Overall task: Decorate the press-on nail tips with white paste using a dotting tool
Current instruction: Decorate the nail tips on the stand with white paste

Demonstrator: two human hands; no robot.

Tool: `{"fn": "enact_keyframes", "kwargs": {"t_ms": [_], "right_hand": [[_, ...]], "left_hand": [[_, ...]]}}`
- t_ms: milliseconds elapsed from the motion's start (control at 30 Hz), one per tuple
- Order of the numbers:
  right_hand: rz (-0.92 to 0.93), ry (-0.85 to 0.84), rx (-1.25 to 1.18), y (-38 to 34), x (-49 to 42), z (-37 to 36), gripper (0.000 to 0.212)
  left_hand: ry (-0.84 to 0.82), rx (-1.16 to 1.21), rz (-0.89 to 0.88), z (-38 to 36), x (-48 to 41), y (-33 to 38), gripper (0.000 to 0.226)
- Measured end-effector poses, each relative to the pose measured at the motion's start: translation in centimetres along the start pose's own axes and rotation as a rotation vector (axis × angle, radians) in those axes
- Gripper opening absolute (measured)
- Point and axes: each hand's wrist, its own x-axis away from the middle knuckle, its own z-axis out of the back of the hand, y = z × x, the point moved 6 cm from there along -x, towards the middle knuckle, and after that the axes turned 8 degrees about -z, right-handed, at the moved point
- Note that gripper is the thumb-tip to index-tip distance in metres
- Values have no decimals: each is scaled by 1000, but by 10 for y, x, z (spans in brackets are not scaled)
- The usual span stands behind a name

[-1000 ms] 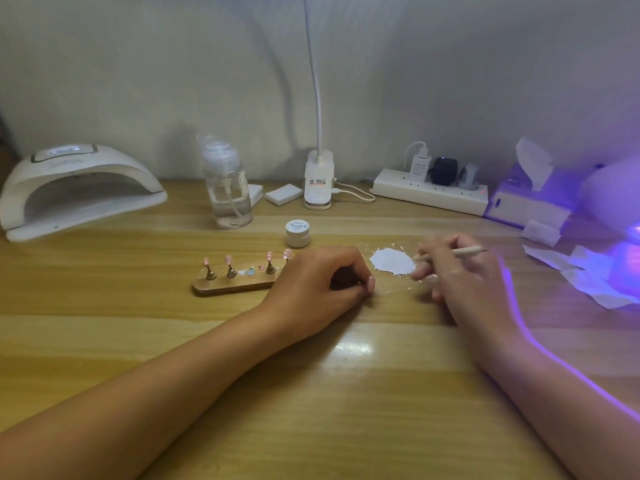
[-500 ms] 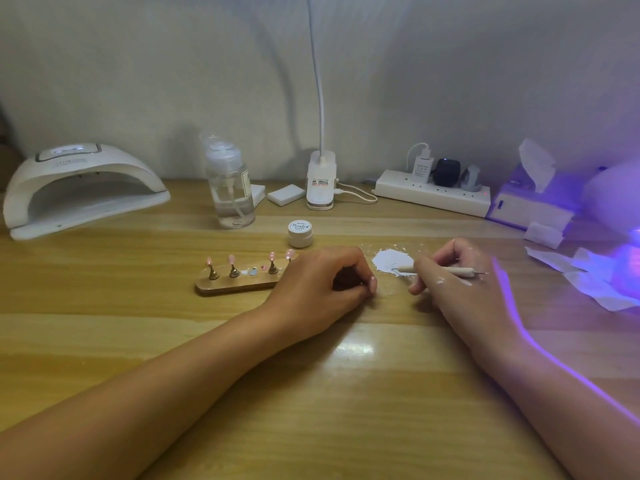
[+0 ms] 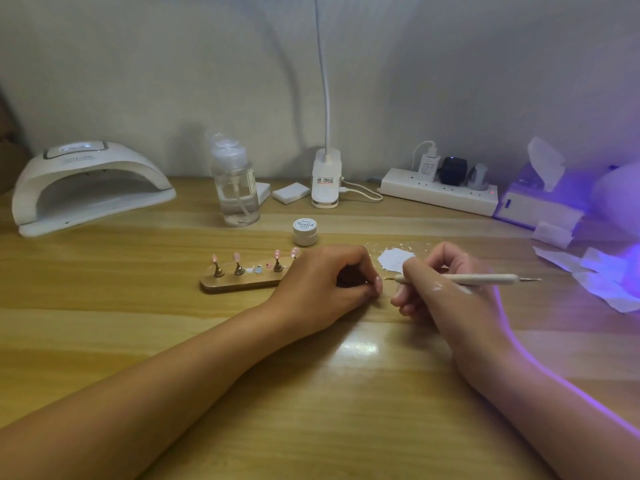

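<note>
Well, from my end the wooden table (image 3: 311, 393) fills the view, with the white nail lamp (image 3: 86, 185) at far left. The left hand (image 3: 322, 282) rests just right of the nail tip holder (image 3: 242, 283), fingers curled tight against the thumb; I cannot tell what they hold. The right hand (image 3: 446, 292) pinches the dotting tool (image 3: 485, 279), whose point aims at the left hand. White paste (image 3: 393, 260) lies smeared just beyond both hands, near the small jar (image 3: 305, 231). Four pink nail tips (image 3: 237, 258) stand upright on the holder.
</note>
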Motion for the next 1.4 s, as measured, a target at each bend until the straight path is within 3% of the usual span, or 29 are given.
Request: {"fn": "enact_keyframes", "kwargs": {"t_ms": [1400], "right_hand": [[19,-37,106,0,2,-4,23]], "left_hand": [[-7,-15,-7,1,0,3,10]]}}
